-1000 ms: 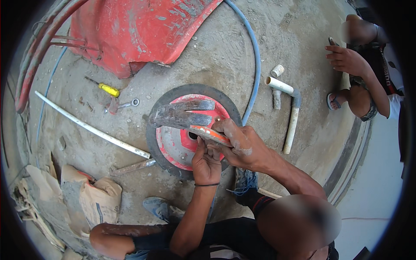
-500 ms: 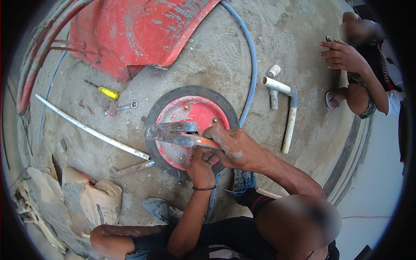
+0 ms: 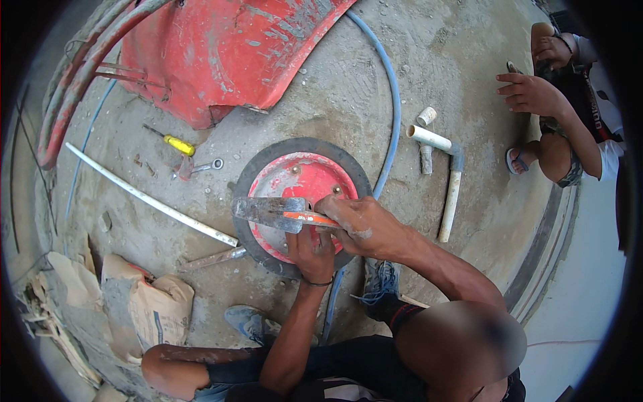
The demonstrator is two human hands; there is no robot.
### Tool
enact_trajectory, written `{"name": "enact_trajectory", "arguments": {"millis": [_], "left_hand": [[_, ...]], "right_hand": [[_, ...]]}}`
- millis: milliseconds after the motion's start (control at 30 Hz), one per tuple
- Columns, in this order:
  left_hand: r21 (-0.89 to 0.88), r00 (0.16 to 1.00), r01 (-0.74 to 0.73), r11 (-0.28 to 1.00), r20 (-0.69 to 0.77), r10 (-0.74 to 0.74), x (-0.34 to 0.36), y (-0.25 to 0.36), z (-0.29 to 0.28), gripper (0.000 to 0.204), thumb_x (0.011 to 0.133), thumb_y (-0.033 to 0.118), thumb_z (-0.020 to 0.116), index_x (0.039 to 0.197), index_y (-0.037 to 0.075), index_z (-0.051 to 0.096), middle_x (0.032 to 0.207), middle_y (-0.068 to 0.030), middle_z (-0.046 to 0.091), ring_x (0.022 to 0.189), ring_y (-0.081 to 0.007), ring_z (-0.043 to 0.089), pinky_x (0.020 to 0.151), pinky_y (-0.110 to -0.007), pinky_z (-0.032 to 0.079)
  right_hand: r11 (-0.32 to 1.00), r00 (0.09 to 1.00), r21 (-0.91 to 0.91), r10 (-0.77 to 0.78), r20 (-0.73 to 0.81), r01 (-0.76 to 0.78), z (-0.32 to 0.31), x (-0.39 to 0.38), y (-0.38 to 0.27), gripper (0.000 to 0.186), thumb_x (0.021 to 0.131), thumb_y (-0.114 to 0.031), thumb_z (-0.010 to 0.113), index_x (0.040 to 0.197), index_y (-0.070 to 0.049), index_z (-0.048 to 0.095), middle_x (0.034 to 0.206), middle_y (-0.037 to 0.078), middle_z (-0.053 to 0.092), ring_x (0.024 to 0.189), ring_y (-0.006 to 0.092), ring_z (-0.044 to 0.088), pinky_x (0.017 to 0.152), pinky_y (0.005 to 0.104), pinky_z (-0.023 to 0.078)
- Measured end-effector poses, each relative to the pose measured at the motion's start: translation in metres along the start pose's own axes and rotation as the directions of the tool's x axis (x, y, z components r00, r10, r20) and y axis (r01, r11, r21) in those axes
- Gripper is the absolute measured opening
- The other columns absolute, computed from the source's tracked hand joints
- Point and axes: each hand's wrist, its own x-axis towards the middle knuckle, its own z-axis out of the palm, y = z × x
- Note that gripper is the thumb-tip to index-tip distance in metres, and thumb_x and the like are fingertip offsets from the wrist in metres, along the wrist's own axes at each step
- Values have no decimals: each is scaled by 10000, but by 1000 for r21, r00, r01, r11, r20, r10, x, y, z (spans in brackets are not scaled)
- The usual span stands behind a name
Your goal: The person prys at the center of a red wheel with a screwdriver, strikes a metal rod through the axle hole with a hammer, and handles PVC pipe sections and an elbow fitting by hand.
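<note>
A grey, worn metal tool (image 3: 264, 211) with an orange-marked edge lies across the middle of a red, scuffed wheel (image 3: 295, 170) with a black tyre. My right hand (image 3: 362, 228) grips its orange-marked end from the right, fingers closed. Under the tool, my left hand (image 3: 309, 258) has its fingers curled up near the hub; the tool hides their tips, so what they hold I cannot make out. Left of the wheel are a yellow-handled screwdriver (image 3: 179, 145) and a ring spanner (image 3: 208, 165).
A dented red tray (image 3: 221, 53) and bent tubes (image 3: 78, 84) lie beyond. A blue hose (image 3: 387, 74), white pipe (image 3: 147, 197), elbow pipe (image 3: 452, 194) and torn paper sack (image 3: 161, 308) surround the wheel. Another person (image 3: 556, 134) crouches at the right.
The tool has turned and dropped slightly, its two prongs now looking closer together. My hands moved with it. The other person's second hand has come into sight at upper right.
</note>
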Motion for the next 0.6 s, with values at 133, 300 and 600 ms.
{"name": "enact_trajectory", "arguments": {"millis": [133,300,600], "left_hand": [[-111,980,-142,984,122,155,-1,-43,3,338,775,45,633,1106,-21,613,985,-217,654,807,-407,644,699,-481,520],[-258,982,-157,953,66,179,12,-31,3,325,758,-64,573,1080,-33,608,967,-216,665,798,-372,677,668,-393,555],[-226,978,-205,952,-18,206,16,-30,3,366,718,-124,565,1059,3,609,971,-173,662,895,-332,681,751,-387,572]], "right_hand": [[998,998,-32,-54,-8,54,6,-3,1,382,728,57,660,1077,-18,523,872,205,642,749,395,655,613,429,519],[988,973,-134,49,-224,-80,-11,-51,-17,285,784,-7,704,1028,-21,559,896,199,639,721,346,643,560,372,501],[972,956,-154,131,-261,-175,-43,-94,-63,170,936,-162,597,1018,-12,603,664,35,539,535,119,545,430,295,390]]}}
